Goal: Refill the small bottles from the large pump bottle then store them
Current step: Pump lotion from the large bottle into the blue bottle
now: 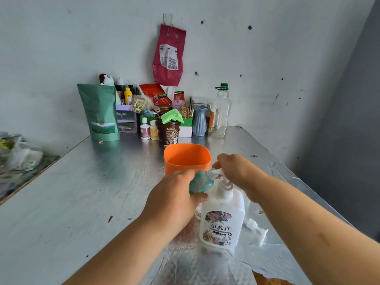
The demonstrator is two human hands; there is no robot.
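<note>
A large white pump bottle with a flower label stands upright on the silvery table near me. My left hand grips a small teal bottle, tilted with its clear neck against the pump's spout. My right hand rests on top of the pump head, fingers curled over it and the small bottle's mouth. A loose white pump cap lies on the table to the right of the large bottle.
An orange cup stands just behind my hands. At the back by the wall crowd a green pouch, small bottles, a brown tub, a blue vase and a clear bottle. A clear plastic bag lies nearest me.
</note>
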